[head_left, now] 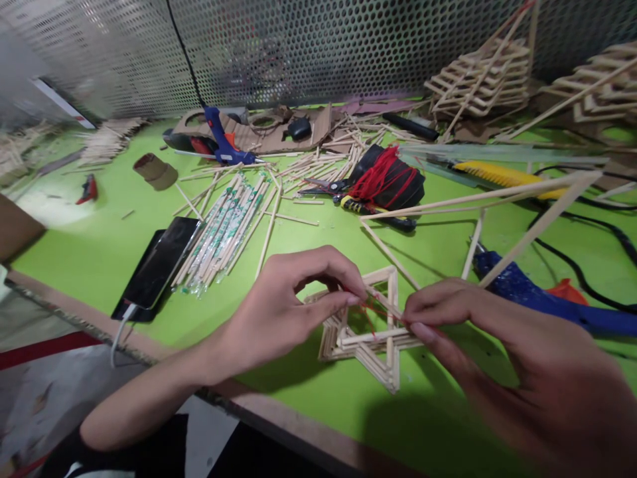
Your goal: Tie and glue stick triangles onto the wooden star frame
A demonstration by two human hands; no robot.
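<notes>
A star-shaped frame of stacked wooden sticks (pixel 393 365) lies on the green tabletop beneath my hands. My left hand (pixel 293 312) pinches red string (pixel 371 309) between thumb and index finger over the star. Opposite it, my right hand (pixel 478 332) has thumb and fingertips closed on the same string at the star's right side. A short span of string runs between the two pinches, close to the upper sticks. Whether my right fingertips also grip a stick, I cannot tell.
Plastic-wrapped sticks (pixel 223 232) and a phone (pixel 162 262) lie leftward. Behind are a blue glue gun (pixel 219 139), scissors (pixel 323 188) and a black spool with red string (pixel 388 176). Another glue gun (pixel 517 282) lies right, below a larger stick frame (pixel 542 226).
</notes>
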